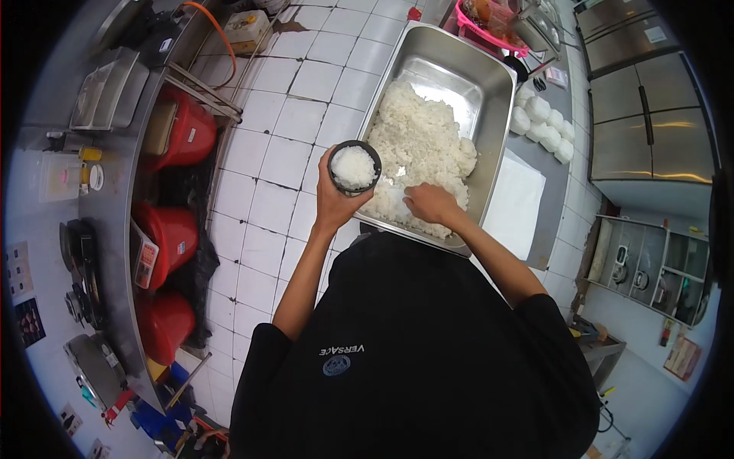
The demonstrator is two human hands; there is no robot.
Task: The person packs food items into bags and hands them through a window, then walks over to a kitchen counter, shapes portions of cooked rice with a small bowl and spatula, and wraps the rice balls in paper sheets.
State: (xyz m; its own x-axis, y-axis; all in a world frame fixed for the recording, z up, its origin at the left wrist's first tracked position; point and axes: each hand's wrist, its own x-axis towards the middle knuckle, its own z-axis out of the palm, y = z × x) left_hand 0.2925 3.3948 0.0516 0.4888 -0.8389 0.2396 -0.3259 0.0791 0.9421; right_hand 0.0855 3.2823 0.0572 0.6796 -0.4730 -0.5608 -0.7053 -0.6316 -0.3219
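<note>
Holding a dark cup (pixel 353 189) full of white rice (pixel 353 165) in the left hand (pixel 333 205), with fingers curled closely round its side. Just right of those fingers, reaching with the right hand (pixel 433 203) into loose rice (pixel 420 122) in a metal pan (pixel 489 130); cannot tell how widely parted, or whether gripping anything. Apparently at the step of gathering rice; calls next, probably, for keeping the cup level. Right of both hands' fingers, see a white sheet (pixel 514 203) on the worktop (pixel 553 199).
</note>
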